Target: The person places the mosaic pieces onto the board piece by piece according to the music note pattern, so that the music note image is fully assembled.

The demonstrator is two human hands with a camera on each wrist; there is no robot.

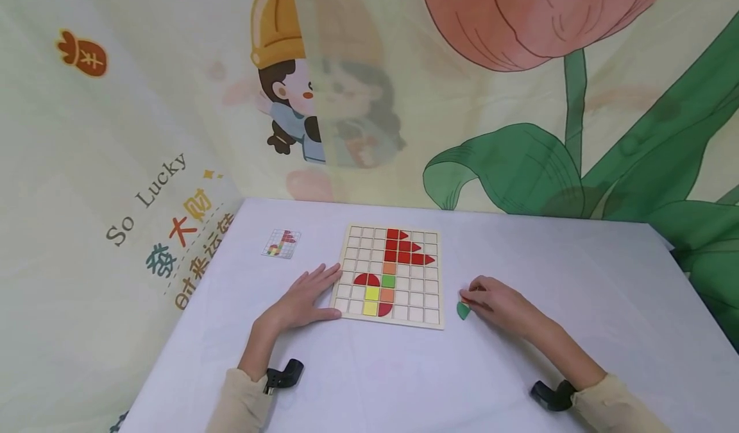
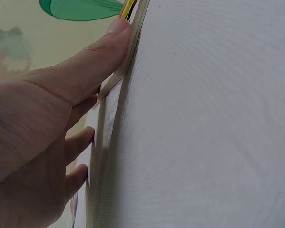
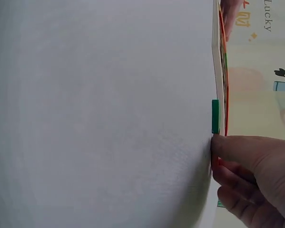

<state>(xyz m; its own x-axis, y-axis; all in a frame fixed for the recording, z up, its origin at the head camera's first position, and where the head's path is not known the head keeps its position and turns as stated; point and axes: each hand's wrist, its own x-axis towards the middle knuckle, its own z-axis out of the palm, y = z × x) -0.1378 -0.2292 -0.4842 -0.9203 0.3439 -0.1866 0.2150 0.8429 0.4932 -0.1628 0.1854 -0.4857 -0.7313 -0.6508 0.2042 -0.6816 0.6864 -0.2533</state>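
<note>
A square wooden grid board (image 1: 353,253) lies on the table with red, yellow, green and orange pieces in some of its cells. My left hand (image 1: 304,297) spreads its fingers along the board's left edge, thumb at the near left corner; in the left wrist view the thumb (image 2: 97,61) presses on the rim. Right of the board, my right hand (image 1: 501,303) pinches a small orange piece (image 3: 215,160), mostly hidden by the fingers. Just beside those fingertips is a green piece (image 1: 463,311) with a curved edge.
A small pattern card (image 1: 281,244) printed with a coloured grid lies left of the board. The white-covered table (image 1: 381,382) meets a printed cloth backdrop (image 1: 369,183) behind and at the left.
</note>
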